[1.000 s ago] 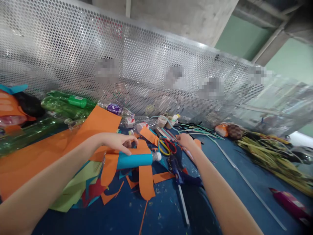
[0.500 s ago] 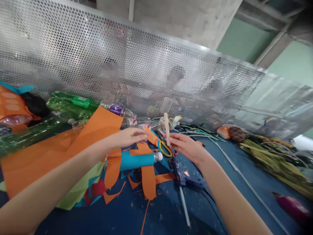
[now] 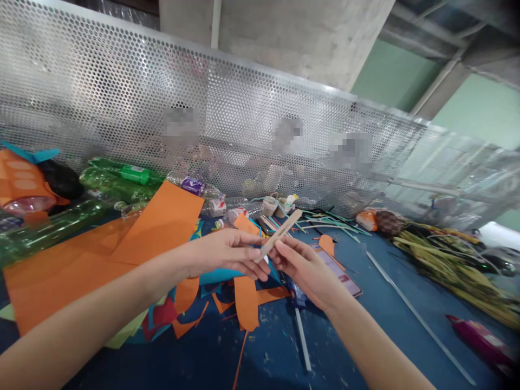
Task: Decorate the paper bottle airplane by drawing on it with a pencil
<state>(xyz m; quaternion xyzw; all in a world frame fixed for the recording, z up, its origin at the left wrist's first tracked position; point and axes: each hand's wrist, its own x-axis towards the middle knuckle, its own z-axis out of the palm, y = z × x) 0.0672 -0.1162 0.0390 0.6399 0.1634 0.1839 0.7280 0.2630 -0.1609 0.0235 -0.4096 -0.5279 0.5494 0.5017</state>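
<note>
A pale wooden stick point(image 3: 284, 232) is held aslant above the middle of the blue tabletop point(image 3: 280, 346), its upper end free. The right hand point(image 3: 300, 265) has thumb and fingers clamped on its lower part; the left hand point(image 3: 231, 252) has loosely bent fingers at the lower end, though I cannot tell whether they grip it. Small dark print on the stick is too fine to read. Just below the hands lie a blue-wrapped bottle point(image 3: 219, 275), partly hidden, and orange paper flaps point(image 3: 246, 306). A phone point(image 3: 341, 276) lies beside the right wrist, and farther right blue surface shows on both sides of a long white strip point(image 3: 418, 314). Behind, a perforated metal panel point(image 3: 239, 92) bounds the far side. Near it lie clear bottles, one with a purple label point(image 3: 192, 186) whose white lettering is unreadable, and green bottles point(image 3: 109, 184). Two small cups point(image 3: 270, 206) stand there, contents indistinct
</note>
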